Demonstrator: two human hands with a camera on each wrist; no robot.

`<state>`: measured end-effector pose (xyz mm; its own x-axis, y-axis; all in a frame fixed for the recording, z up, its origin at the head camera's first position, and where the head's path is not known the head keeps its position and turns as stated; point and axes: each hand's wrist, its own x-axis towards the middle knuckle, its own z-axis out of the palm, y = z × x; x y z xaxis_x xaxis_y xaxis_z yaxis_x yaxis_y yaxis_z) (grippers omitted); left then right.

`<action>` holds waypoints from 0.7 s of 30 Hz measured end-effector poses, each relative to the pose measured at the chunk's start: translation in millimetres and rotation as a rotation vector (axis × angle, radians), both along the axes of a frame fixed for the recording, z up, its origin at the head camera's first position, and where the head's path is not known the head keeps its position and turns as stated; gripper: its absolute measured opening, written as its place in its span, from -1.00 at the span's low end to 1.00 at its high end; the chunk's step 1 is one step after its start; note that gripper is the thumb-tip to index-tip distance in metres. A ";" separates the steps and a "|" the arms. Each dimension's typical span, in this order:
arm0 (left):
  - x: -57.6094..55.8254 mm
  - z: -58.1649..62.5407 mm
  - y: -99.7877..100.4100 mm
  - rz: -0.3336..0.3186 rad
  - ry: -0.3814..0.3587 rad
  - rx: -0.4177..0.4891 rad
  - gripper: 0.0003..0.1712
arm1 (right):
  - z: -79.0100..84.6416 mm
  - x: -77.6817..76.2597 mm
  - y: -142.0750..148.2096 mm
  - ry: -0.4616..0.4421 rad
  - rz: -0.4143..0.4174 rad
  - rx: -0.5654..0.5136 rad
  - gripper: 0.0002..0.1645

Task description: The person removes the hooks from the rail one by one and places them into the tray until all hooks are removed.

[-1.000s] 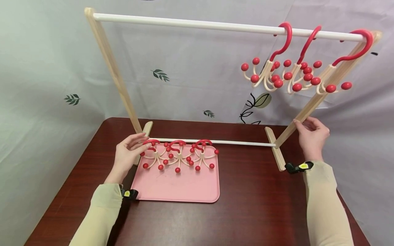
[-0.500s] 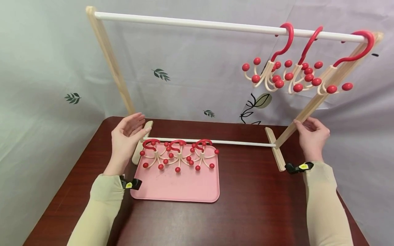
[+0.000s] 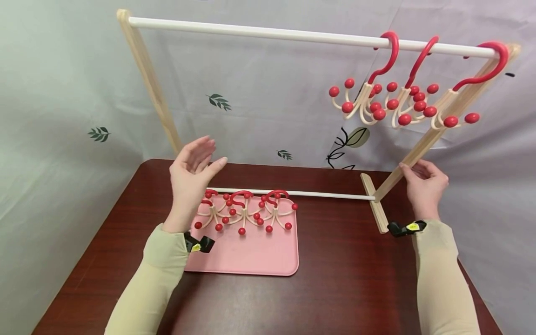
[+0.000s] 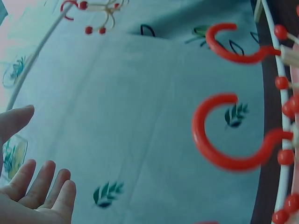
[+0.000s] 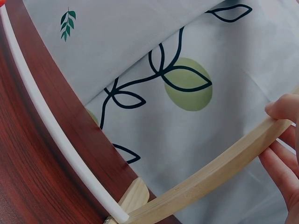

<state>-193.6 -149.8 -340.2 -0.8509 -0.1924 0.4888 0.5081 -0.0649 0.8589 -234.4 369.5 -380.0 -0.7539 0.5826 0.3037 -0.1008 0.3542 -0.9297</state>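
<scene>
My left hand (image 3: 192, 179) is raised in front of the rack's left post (image 3: 152, 88), fingers parted from the thumb and nothing between them. Below and to its right, three hangers (image 3: 244, 211) with red hooks and red ball tips stand at the back of a pink tray (image 3: 247, 256). My right hand (image 3: 427, 184) pinches the right wooden post (image 3: 412, 153) low down, thumb on one side and fingers on the other, as the right wrist view confirms. From the white top rod (image 3: 259, 31), three similar hangers (image 3: 402, 102) hang by their hooks at the right end.
A white lower rod (image 3: 318, 193) joins the posts just behind the tray. The right foot (image 3: 374, 202) rests on the dark red table (image 3: 343, 279), while my left hand hides the left foot. Patterned cloth (image 3: 259, 97) hangs behind everything.
My left hand has risen from the tray's back left corner, first beside the left post, then up and to the right. The right hand keeps its hold on the post.
</scene>
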 end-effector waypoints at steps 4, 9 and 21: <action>-2.0 3.5 15.1 -0.062 0.002 0.015 -0.39 | -0.1 0.2 -0.4 -0.007 -0.004 0.007 -0.56; -2.8 8.3 30.6 -0.124 -0.019 0.054 -0.37 | -0.1 0.0 -1.0 -0.010 -0.004 0.012 -0.55; -7.7 22.3 56.8 -0.206 0.006 0.064 -0.38 | -1.5 -0.5 0.1 0.018 0.003 0.012 -0.55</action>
